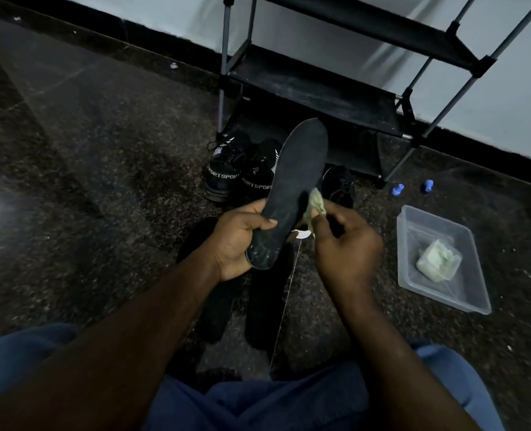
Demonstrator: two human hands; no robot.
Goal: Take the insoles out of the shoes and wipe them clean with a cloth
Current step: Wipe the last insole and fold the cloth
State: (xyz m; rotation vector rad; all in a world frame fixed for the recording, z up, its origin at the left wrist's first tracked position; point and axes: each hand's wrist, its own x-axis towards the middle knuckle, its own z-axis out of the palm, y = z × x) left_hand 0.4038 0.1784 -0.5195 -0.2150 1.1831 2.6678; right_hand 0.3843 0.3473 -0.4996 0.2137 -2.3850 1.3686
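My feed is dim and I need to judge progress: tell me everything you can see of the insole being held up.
The insole is dark, flat and foot-shaped, foam-like by its look. It is held up, toe end pointing away, the heel end low and marked with pale smudges. The left hand grips the heel end, thumb across the face. The right hand holds a pale green cloth to its right edge.

Three shoes (pixel 223 172) (pixel 259 178) (pixel 340 185), three insoles (pixel 298 172) (pixel 223 315) (pixel 265 306) (dark), two cloths (pixel 408 203) (pixel 438 259), two pegs (pixel 398 188) (pixel 428 185), one tray (pixel 441 295), one rack (pixel 314 88)
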